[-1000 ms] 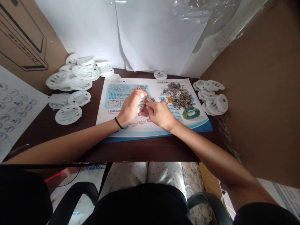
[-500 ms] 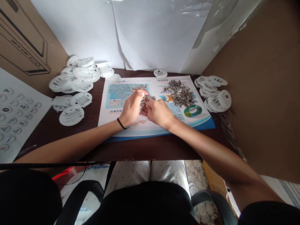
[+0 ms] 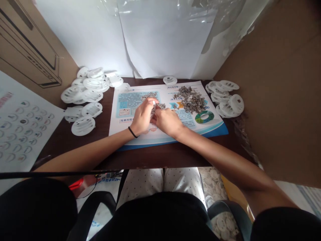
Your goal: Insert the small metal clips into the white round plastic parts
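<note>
Both hands meet over a printed poster [image 3: 140, 139] on a dark table [image 3: 105, 147]. My left hand [image 3: 142, 117] is closed around a white plastic disc [image 3: 152, 107], held on edge so only a sliver shows. My right hand [image 3: 166, 121] is closed in a pinch against that disc; what its fingertips hold is too small to make out. A small heap of grey metal bits [image 3: 149, 96] lies just beyond the fingers. A larger pile of metal bits [image 3: 191, 98] lies to the right on the poster.
Several white plastic discs [image 3: 86, 90] lie at the table's left, and another stack of discs [image 3: 227, 98] at its right. One disc [image 3: 170, 79] sits at the back. Cardboard walls [image 3: 276, 87] close in both sides, white sheets [image 3: 155, 33] behind. A sheet of printed icons [image 3: 17, 130] lies left.
The hands stay together on the disc with only small finger motion. The view has shifted slightly, so everything sits a little further right.
</note>
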The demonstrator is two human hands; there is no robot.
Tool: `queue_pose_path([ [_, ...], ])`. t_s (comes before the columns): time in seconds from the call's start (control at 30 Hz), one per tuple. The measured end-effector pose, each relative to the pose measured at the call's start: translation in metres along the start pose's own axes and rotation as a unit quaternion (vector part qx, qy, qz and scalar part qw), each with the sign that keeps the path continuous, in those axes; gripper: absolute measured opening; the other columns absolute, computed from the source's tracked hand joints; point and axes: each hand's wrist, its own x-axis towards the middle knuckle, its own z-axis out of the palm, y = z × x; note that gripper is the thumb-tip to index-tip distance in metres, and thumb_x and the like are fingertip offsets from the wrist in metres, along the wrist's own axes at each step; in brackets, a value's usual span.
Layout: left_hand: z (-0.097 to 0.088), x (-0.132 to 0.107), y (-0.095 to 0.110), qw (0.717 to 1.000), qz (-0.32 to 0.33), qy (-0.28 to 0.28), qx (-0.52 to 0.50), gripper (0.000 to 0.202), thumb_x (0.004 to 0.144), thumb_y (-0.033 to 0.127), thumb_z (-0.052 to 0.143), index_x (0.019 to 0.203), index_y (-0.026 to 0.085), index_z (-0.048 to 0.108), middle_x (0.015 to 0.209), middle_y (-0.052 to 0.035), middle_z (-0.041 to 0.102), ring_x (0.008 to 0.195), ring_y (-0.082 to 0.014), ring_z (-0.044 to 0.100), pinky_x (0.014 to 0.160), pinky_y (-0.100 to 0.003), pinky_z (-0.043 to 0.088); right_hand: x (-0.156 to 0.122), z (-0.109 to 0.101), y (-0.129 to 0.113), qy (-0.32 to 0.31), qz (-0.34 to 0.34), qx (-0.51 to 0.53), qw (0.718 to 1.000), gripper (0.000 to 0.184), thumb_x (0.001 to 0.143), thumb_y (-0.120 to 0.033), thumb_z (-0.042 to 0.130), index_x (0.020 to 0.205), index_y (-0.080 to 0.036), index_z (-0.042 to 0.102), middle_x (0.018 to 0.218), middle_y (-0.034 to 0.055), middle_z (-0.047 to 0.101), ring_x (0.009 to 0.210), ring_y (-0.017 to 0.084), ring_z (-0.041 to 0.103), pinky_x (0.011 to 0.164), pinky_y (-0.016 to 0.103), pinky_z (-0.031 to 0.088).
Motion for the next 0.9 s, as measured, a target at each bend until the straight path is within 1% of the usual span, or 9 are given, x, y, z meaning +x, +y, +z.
queue_pose_path([
  [0.13, 0.0, 0.0, 0.002, 0.999, -0.029, 0.009, -0.035, 0.026, 0.093, 0.034, 0.04, 0.093, 0.018, 0.061, 0.085, -0.0049, 0.064, 0.076, -0.0143, 0.061, 0.065, -0.024, 0.048, 0.002, 0.001, 0.001, 0.004, 0.0, 0.002, 1.0, 0.035, 0.091, -0.039, 0.051, 0.109, -0.012, 0.065, 0.089, 0.016, 0.071, 0.077, 0.026, 0.066, 0.064, 0.033, 0.041],
  [0.23, -0.002, 0.002, 0.01, 0.986, -0.116, 0.02, -0.117, 0.029, 0.092, 0.039, 0.039, 0.094, 0.018, 0.059, 0.083, -0.0047, 0.064, 0.065, -0.0143, 0.062, 0.055, -0.024, 0.048, 0.0, -0.001, 0.008, 0.009, -0.012, 0.031, 0.999, 0.03, 0.092, -0.035, 0.048, 0.102, -0.016, 0.068, 0.088, 0.013, 0.072, 0.075, 0.025, 0.066, 0.064, 0.032, 0.04],
  [0.33, -0.006, 0.005, 0.018, 0.955, -0.214, 0.019, -0.206, 0.039, 0.094, 0.049, 0.033, 0.099, 0.018, 0.056, 0.082, -0.0049, 0.065, 0.06, -0.017, 0.064, 0.053, -0.03, 0.053, -0.005, -0.005, 0.019, 0.03, -0.03, 0.086, 0.995, 0.032, 0.093, -0.023, 0.038, 0.094, -0.017, 0.07, 0.085, 0.0097, 0.072, 0.074, 0.021, 0.065, 0.066, 0.031, 0.039],
  [0.43, -0.01, 0.008, 0.023, 0.934, -0.258, 0.028, -0.244, 0.047, 0.095, 0.055, 0.027, 0.104, 0.018, 0.054, 0.084, -0.0058, 0.066, 0.061, -0.0191, 0.067, 0.055, -0.033, 0.055, -0.01, -0.006, 0.027, 0.078, -0.051, 0.14, 0.986, 0.035, 0.087, -0.014, 0.038, 0.11, -0.014, 0.065, 0.085, 0.009, 0.071, 0.074, 0.02, 0.063, 0.067, 0.03, 0.039],
  [0.5, -0.011, 0.009, 0.025, 0.929, -0.27, 0.037, -0.25, 0.05, 0.095, 0.057, 0.026, 0.107, 0.018, 0.054, 0.085, -0.0063, 0.067, 0.061, -0.0192, 0.068, 0.053, -0.032, 0.055, -0.01, -0.004, 0.029, 0.103, -0.058, 0.163, 0.98, 0.038, 0.087, -0.014, 0.037, 0.118, -0.012, 0.059, 0.085, 0.0091, 0.07, 0.07, 0.019, 0.061, 0.064, 0.03, 0.039],
  [0.6, -0.011, 0.009, 0.025, 0.929, -0.271, 0.036, -0.248, 0.053, 0.096, 0.058, 0.024, 0.114, 0.017, 0.051, 0.088, -0.007, 0.067, 0.06, -0.0188, 0.068, 0.05, -0.03, 0.054, -0.007, 0.002, 0.031, 0.108, -0.058, 0.174, 0.977, 0.036, 0.09, -0.02, 0.035, 0.118, -0.01, 0.056, 0.083, 0.0099, 0.068, 0.065, 0.019, 0.057, 0.06, 0.029, 0.036],
  [0.73, -0.011, 0.009, 0.025, 0.932, -0.272, 0.03, -0.239, 0.054, 0.096, 0.058, 0.022, 0.121, 0.017, 0.046, 0.091, -0.0079, 0.066, 0.06, -0.0185, 0.068, 0.049, -0.03, 0.053, -0.006, 0.008, 0.033, 0.107, -0.057, 0.177, 0.977, 0.03, 0.092, -0.024, 0.037, 0.106, -0.013, 0.062, 0.069, 0.0047, 0.063, 0.057, 0.015, 0.05, 0.058, 0.027, 0.034],
  [0.83, -0.012, 0.008, 0.023, 0.94, -0.256, 0.019, -0.224, 0.049, 0.098, 0.055, 0.022, 0.117, 0.017, 0.046, 0.093, -0.008, 0.065, 0.061, -0.0188, 0.068, 0.046, -0.029, 0.052, -0.006, 0.009, 0.035, 0.114, -0.07, 0.191, 0.972, 0.026, 0.091, -0.027, 0.042, 0.096, -0.018, 0.066, 0.062, 0.0004, 0.058, 0.055, 0.012, 0.046, 0.058, 0.025, 0.033],
  [0.9, -0.013, 0.008, 0.021, 0.945, -0.244, 0.001, -0.216, 0.049, 0.098, 0.054, 0.02, 0.115, 0.017, 0.047, 0.094, -0.0084, 0.064, 0.061, -0.0188, 0.068, 0.045, -0.028, 0.052, -0.005, 0.009, 0.036, 0.123, -0.07, 0.189, 0.972, 0.026, 0.091, -0.026, 0.042, 0.092, -0.019, 0.067, 0.063, 0.0006, 0.059, 0.057, 0.012, 0.047, 0.059, 0.025, 0.033],
])
